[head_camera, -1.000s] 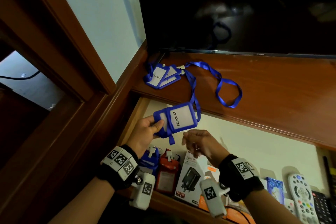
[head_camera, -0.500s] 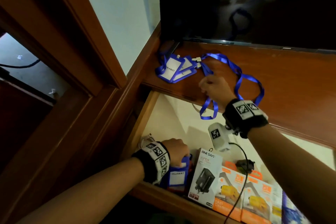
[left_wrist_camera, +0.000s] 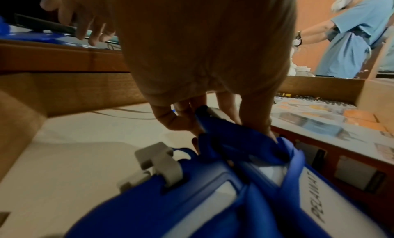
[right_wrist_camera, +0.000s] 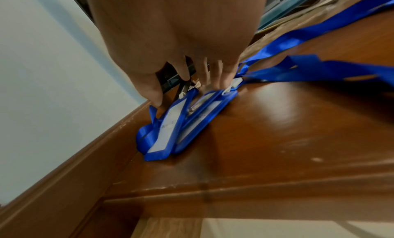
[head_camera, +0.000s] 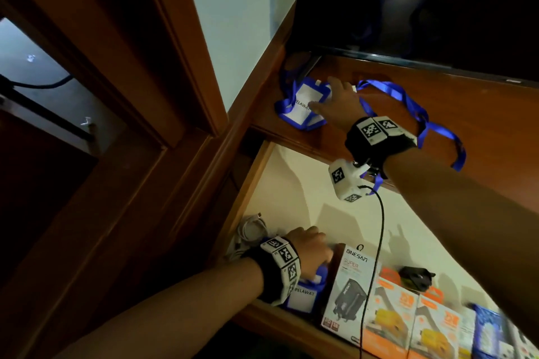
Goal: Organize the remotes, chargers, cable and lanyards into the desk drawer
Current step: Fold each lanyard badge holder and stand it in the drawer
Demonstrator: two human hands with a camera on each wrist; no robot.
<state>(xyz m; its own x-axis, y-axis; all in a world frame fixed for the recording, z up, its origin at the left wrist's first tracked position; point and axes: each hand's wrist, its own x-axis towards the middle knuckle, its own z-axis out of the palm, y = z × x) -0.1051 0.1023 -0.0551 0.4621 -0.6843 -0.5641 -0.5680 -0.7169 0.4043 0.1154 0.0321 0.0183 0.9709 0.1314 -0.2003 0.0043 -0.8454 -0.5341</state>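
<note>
Both forearms are bare. Each wrist wears a black band [head_camera: 379, 141] with square black-and-white code tags; a small white tagged camera box [head_camera: 345, 179] trails a black cable [head_camera: 376, 242].

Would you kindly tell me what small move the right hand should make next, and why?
Probably close the right hand on the blue badge holders lying on the wooden desktop: its fingers are spread just over their clip ends, gripping nothing yet, while the left hand already grips another holder in the open drawer.

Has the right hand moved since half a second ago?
Yes. The right hand has gone left along the desk top, from the blue straps onto the badge holders by the wall corner.
</note>
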